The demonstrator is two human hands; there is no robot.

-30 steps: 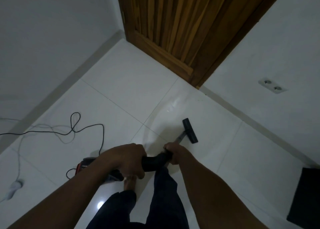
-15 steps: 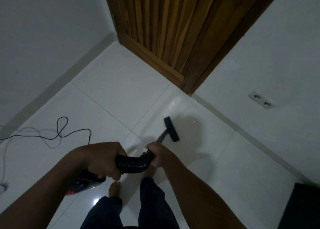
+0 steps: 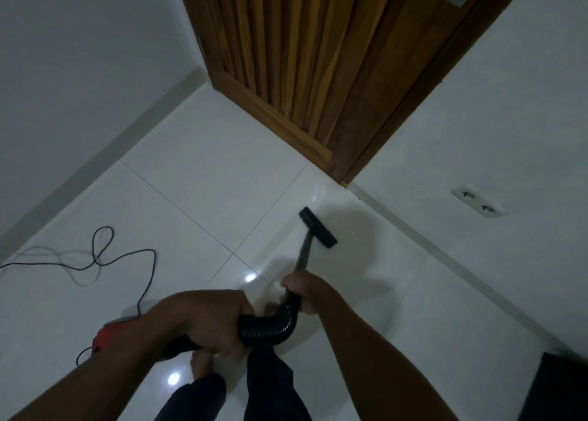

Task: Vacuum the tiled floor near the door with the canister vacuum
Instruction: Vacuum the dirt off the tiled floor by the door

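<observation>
Since half a second ago: floor nozzle (image 3: 318,226) has edged closer to the foot of the door (image 3: 286,54), and the hose (image 3: 270,325) is bent more sharply between the hands.

Left to right, all placed from the door:

- Power cord (image 3: 95,258): thin, black, looped loosely on the tiled floor (image 3: 206,182), well left of the door and along the left wall's side.
- Canister vacuum (image 3: 106,338): far from the door, low left. Only a red part of its body shows, the rest is hidden behind the left forearm. Cord runs in to it.
- Left hand (image 3: 206,319): fingers curled tight round the black hose at the end nearest the canister, knuckles up.
- A bare foot (image 3: 200,365) shows just under that hand, on the tile, with dark trouser legs beside it.
- Hose: black, ribbed, curving from the left hand up to the right.
- Right hand (image 3: 302,290): closed round the top of the hose where the wand (image 3: 304,255) starts, nearer the door than the left hand.
- Wand: dark, straight, slanting away from the right hand toward the door.
- Floor nozzle: black bar, flat on the tile, near the door's right jamb foot but not touching it, lying roughly along the door's bottom edge.
- Wall socket (image 3: 479,201): white double plate low on the wall right of the door.
- Dark object (image 3: 563,385): at the lower right edge, well away from the door. Cannot tell what it is.
</observation>
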